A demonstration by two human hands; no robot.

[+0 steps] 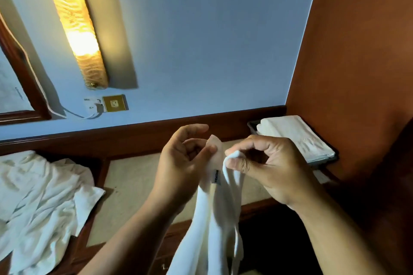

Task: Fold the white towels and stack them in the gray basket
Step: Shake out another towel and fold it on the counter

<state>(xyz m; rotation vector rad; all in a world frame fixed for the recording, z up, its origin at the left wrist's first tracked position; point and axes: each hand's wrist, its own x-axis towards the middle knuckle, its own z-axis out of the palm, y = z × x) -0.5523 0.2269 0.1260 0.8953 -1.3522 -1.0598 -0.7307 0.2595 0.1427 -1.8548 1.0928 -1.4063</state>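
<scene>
A white towel hangs down in front of me, held up by its top edge. My left hand pinches one corner between thumb and fingers, just above a small dark label. My right hand pinches the neighbouring part of the edge close beside it. The gray basket sits at the back right against the orange wall, with folded white towels stacked in it. A heap of crumpled white towels lies at the left.
A beige-topped wooden counter lies under my hands, with a dark wooden ledge behind it. On the blue wall hang a lit lamp, a socket plate with a white cable, and a framed mirror at far left.
</scene>
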